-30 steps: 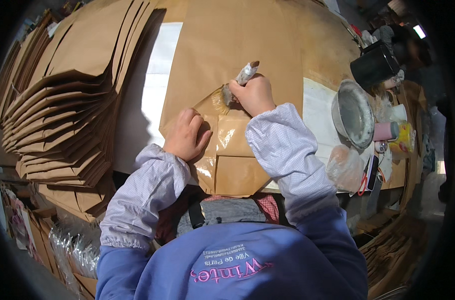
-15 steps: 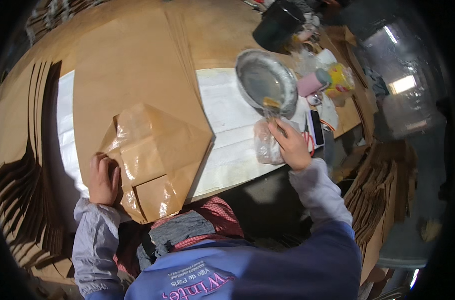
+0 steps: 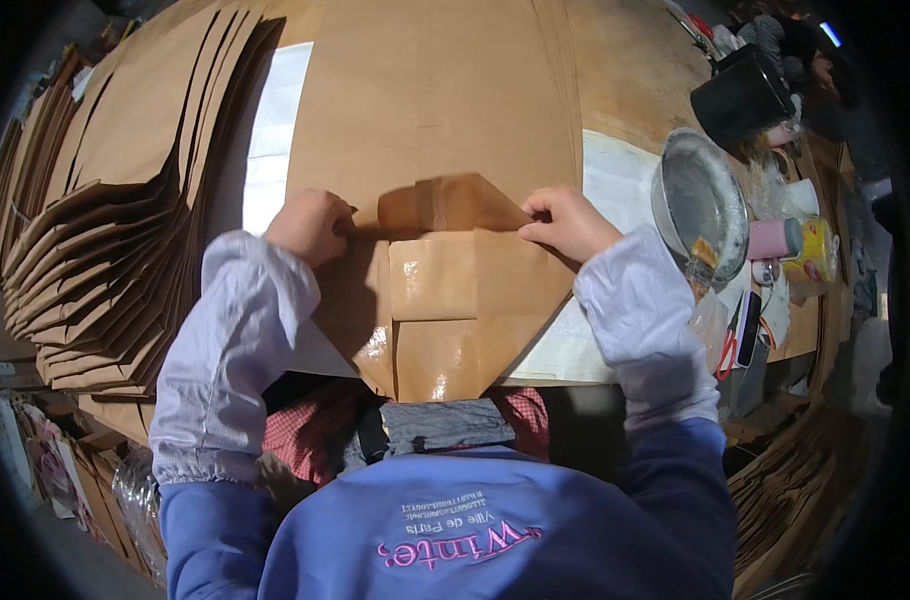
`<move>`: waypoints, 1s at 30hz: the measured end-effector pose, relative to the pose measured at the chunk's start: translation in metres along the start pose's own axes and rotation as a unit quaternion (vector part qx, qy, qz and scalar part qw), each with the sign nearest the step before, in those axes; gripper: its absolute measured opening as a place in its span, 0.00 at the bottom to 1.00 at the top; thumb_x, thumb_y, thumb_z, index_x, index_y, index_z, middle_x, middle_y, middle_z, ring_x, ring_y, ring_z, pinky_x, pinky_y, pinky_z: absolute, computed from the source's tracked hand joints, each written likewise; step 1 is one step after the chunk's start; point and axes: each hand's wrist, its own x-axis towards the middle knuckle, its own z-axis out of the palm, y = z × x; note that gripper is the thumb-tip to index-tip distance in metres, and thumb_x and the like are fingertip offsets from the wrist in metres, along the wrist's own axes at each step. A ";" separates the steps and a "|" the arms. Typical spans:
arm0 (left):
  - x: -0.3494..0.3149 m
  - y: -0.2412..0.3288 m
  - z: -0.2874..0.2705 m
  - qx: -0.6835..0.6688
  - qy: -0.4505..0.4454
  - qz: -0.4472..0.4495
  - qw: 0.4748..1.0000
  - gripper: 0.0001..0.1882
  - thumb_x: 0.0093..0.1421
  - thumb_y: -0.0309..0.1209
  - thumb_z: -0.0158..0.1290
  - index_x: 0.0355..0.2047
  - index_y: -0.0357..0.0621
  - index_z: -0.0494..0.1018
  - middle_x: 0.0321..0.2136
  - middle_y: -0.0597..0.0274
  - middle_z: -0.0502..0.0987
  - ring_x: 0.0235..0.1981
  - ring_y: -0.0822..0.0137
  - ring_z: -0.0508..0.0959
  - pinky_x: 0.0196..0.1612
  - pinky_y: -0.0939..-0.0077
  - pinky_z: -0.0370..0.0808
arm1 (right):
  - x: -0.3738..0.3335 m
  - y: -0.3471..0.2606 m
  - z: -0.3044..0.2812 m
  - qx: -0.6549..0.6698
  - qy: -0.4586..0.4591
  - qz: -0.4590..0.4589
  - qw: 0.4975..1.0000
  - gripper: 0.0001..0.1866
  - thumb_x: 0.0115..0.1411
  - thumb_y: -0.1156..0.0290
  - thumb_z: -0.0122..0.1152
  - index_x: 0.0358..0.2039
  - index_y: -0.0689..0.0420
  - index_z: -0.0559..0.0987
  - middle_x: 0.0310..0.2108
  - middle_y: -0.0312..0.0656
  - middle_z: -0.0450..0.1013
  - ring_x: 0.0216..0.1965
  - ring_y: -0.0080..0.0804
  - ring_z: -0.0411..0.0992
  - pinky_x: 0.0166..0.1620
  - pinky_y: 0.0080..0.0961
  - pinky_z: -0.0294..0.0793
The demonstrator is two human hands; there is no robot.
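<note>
A brown paper bag (image 3: pixel 435 110) lies on a stack of similar sheets in front of me, its bottom end partly folded and shiny wet. At the left end of a folded-up flap (image 3: pixel 450 200), my left hand (image 3: pixel 313 225) pinches the paper between thumb and fingers. My right hand (image 3: pixel 570 222) is closed on the flap's right corner in the same way. The flap stands raised between both hands and casts a shadow. A brush (image 3: pixel 703 258) with yellowish bristles leans in the round metal basin (image 3: pixel 665 190) on the right, away from my hands.
Folded paper bags (image 3: pixel 105 250) are stacked at the left. Beyond the basin stand a black bucket (image 3: pixel 740 100) and a pink cup (image 3: pixel 770 240). Red-handled scissors (image 3: pixel 727 352) and a phone (image 3: pixel 748 330) lie near the right table edge. More brown paper (image 3: pixel 785 490) is at lower right.
My right hand has let go of the brush, now in the basin, and come to the bag. My left hand has moved up to the flap, now raised by both hands. The view has shifted.
</note>
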 end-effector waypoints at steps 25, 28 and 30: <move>-0.055 0.005 0.054 0.240 0.304 0.145 0.910 0.12 0.50 0.27 0.52 0.37 0.41 0.76 0.33 0.62 0.77 0.37 0.63 0.77 0.38 0.70 0.76 | -0.060 -0.013 0.067 -0.345 0.202 -0.223 0.889 0.19 0.48 0.78 0.57 0.43 0.60 0.78 0.41 0.42 0.75 0.42 0.40 0.73 0.41 0.34 0.77; -0.082 0.023 0.053 0.190 0.203 0.144 0.950 0.21 0.53 0.29 0.51 0.49 0.40 0.73 0.50 0.52 0.74 0.54 0.58 0.72 0.56 0.62 0.70 | -0.080 -0.024 0.073 -0.330 0.124 -0.246 0.903 0.26 0.48 0.81 0.55 0.52 0.59 0.76 0.52 0.44 0.73 0.53 0.45 0.70 0.50 0.36 0.76; -0.094 0.031 0.050 0.171 0.168 0.164 0.957 0.23 0.54 0.28 0.51 0.52 0.41 0.72 0.55 0.49 0.71 0.59 0.55 0.69 0.62 0.57 0.66 | -0.088 -0.030 0.077 -0.324 0.067 -0.239 0.913 0.34 0.48 0.84 0.50 0.60 0.58 0.71 0.62 0.44 0.65 0.63 0.47 0.63 0.57 0.38 0.72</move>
